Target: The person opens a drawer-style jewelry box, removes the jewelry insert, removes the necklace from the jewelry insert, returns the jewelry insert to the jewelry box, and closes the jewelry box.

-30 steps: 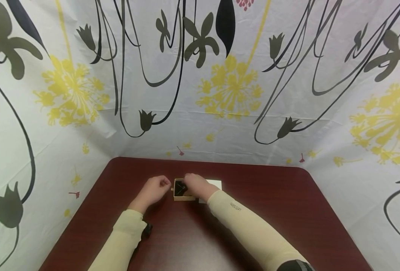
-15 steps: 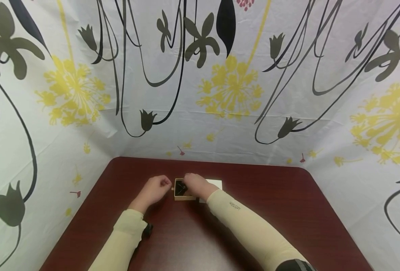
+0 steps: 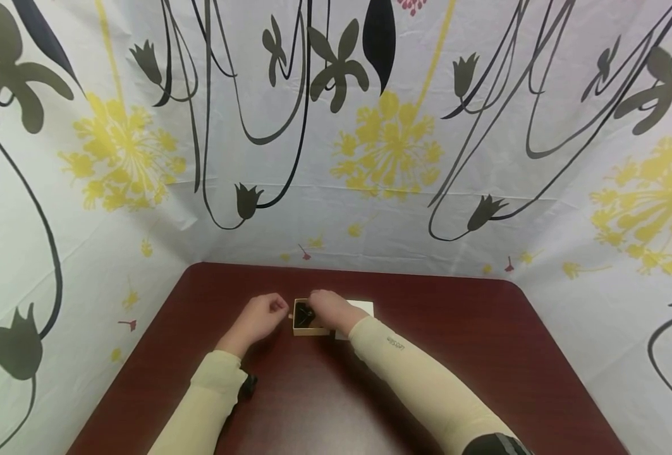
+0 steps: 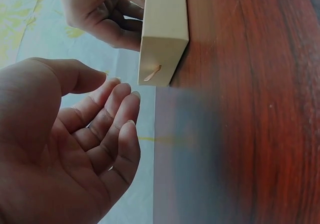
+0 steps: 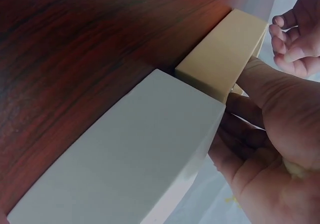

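A small tan open box (image 3: 311, 332) lies on the table, its inside dark (image 3: 301, 313) with a thin, light line across it, too small to identify. My right hand (image 3: 331, 309) reaches over the box's right half. In the right wrist view its thumb goes into the tan box (image 5: 222, 54), and its curled fingers are at the box's near end; the fingertips are hidden. My left hand (image 4: 85, 139) holds nothing, fingers loosely curled, just off the box end with the small ribbon tab (image 4: 153, 73).
A white box (image 5: 125, 149) stands right beside the tan box, partly under my right forearm in the head view. The dark red wooden table (image 3: 455, 341) ends at a flower-patterned cloth (image 3: 336, 227) behind and at the sides.
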`<action>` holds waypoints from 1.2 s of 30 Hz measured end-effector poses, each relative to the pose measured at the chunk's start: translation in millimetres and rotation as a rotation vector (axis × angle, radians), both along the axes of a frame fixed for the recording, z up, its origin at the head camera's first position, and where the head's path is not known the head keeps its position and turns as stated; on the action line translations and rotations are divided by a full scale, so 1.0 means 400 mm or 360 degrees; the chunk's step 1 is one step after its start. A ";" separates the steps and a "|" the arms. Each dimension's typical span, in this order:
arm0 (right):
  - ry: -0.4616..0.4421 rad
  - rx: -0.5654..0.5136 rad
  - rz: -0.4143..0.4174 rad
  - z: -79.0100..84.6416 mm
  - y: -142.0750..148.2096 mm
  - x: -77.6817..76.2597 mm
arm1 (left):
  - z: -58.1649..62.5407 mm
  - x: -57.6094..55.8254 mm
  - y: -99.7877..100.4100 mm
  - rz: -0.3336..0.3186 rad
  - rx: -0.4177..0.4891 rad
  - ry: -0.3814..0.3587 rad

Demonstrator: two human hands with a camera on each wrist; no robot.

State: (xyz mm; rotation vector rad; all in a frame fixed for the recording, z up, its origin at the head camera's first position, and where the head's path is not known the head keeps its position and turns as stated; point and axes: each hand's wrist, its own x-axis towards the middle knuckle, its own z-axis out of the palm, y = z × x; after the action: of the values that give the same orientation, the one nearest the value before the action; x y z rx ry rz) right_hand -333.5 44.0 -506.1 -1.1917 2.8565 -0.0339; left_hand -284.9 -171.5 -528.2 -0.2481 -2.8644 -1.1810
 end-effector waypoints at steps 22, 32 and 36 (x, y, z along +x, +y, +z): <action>0.0042 -0.0130 0.0080 -0.165 0.011 -0.135 | -0.001 0.008 -0.003 0.0005 -0.0006 -0.0044; -0.0119 -0.0153 0.0009 -0.082 0.005 -0.073 | -0.001 0.010 -0.005 0.0010 0.0002 -0.0035; -0.0043 -0.0162 0.0025 -0.081 0.006 -0.066 | -0.002 0.011 -0.006 0.0016 0.0005 -0.0048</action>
State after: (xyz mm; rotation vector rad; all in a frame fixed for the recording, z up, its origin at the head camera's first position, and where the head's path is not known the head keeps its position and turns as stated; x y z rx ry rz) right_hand -360.0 46.5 -538.5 -1.2211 2.8532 -0.1953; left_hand -280.6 -173.9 -529.1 -0.2175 -2.8859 -1.1973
